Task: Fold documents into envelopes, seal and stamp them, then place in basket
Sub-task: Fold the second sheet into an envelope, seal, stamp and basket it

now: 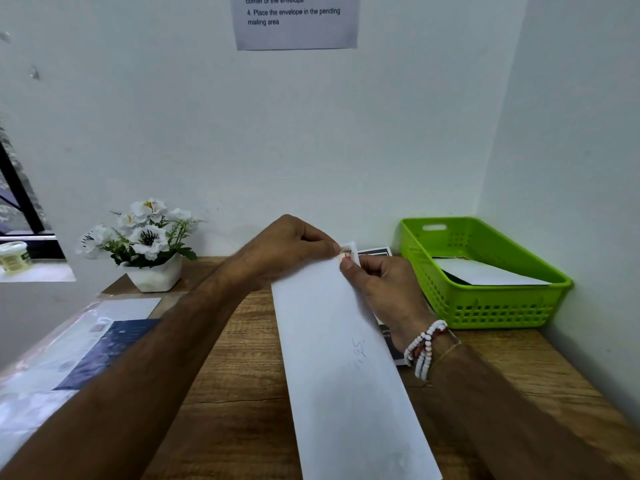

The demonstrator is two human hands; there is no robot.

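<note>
Envelope [346,358] lengthwise on the bench [235,358], far corner pinched by the right hand [388,289], apparently to steady it, while the left hand [291,247] pinches the stamp [345,251] against that corner. Beyond, the green basket [491,311] already holds a white sheet [485,273].

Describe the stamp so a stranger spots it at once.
Find the long white envelope left of the green basket. At its far corner, where the left hand and right hand meet, is the stamp: the only coloured patch on it.
</note>
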